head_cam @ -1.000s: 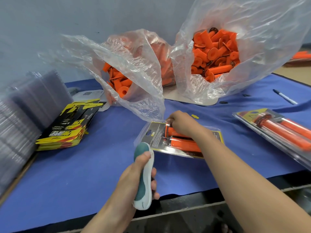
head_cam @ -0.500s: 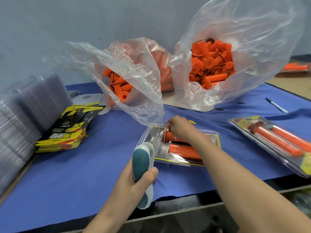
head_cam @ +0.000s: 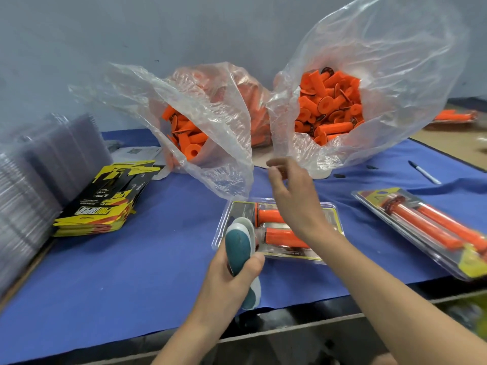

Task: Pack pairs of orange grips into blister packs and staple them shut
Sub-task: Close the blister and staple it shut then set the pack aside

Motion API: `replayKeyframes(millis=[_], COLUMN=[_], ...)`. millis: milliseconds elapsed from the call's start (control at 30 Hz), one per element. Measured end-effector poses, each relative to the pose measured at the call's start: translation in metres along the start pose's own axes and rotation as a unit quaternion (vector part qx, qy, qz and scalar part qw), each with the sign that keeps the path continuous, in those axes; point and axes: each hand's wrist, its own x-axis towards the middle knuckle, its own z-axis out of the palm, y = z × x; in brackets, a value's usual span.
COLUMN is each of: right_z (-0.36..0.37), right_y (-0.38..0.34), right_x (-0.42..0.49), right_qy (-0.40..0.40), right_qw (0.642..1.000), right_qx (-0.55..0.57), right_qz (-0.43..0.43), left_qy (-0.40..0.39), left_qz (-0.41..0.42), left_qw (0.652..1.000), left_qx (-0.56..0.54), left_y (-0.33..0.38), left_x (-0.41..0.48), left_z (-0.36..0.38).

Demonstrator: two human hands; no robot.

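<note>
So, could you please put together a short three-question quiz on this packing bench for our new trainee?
1. True or false: the left hand grips the stapler.
2. How many orange grips lie in the blister pack under the hands?
3. The right hand is: A) pressing the pack, B) lifted above it, empty, C) inside a bag.

Key: 1 true; 2 two; 3 B.

A blue cloth [head_cam: 110,272] covers the table. A pen [head_cam: 424,172] lies on it at the far right, well apart from two small dark scraps [head_cam: 340,176] near the back. Behind everything stands a plain grey-blue wall [head_cam: 131,35]
</note>
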Motion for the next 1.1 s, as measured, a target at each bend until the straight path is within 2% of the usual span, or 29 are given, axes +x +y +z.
replayKeyframes(millis=[33,67,133,200,300,400,433,633,800,833,900,1000,1100], right_z=[-0.01,-0.018,-0.027,-0.029,-0.027,-0.023,-0.018,0.009,0.018,0.019,0.02,0.021,0.024], right_y=[-0.014,-0.025,-0.039,-0.038,-0.026,-0.023,-0.021,-0.014,-0.009,-0.008,-0.008,-0.009,-0.011], right_x=[-0.018,-0.038,-0.08,-0.108,-0.123,-0.117,-0.115,-0.103,-0.101,-0.1,-0.097,-0.094,-0.094], right_qy=[0.006,-0.021,-0.144,-0.193,-0.124,-0.096,-0.097,-0.097,-0.077,-0.065,-0.044,-0.033,-0.027], right_qw=[0.994,0.975,0.897,0.823,0.762,0.686,0.681,0.745,0.747,0.74,0.728,0.723,0.73], right_qx=[0.093,0.183,0.294,0.327,0.343,0.449,0.463,0.396,0.418,0.426,0.439,0.433,0.405], right_qz=[0.054,0.128,0.296,0.422,0.535,0.565,0.559,0.527,0.512,0.517,0.524,0.537,0.55], left_qy=[0.0,0.0,0.003,0.007,-0.004,-0.016,-0.017,-0.026,-0.039,-0.022,0.002,-0.08,-0.097], left_qz=[-0.001,-0.001,0.005,0.007,0.009,0.002,-0.001,0.0,-0.032,-0.056,-0.164,-0.349,-0.406], left_qw=[1.0,1.0,1.0,1.0,1.0,1.0,1.0,0.999,0.998,0.998,0.982,0.924,0.896], left_qx=[-0.002,0.0,0.011,0.017,0.011,-0.005,-0.007,0.032,0.041,0.012,-0.09,-0.133,-0.152], left_y=[0.0,0.001,0.002,0.003,0.005,0.006,0.006,0.012,0.022,0.021,0.018,0.018,0.018], left_x=[0.0,0.0,-0.001,-0.001,-0.004,-0.006,-0.006,-0.008,-0.015,-0.019,-0.026,-0.028,-0.018], left_z=[0.001,0.001,0.002,0.001,0.0,-0.001,-0.001,-0.005,-0.017,-0.021,-0.031,-0.038,-0.032])
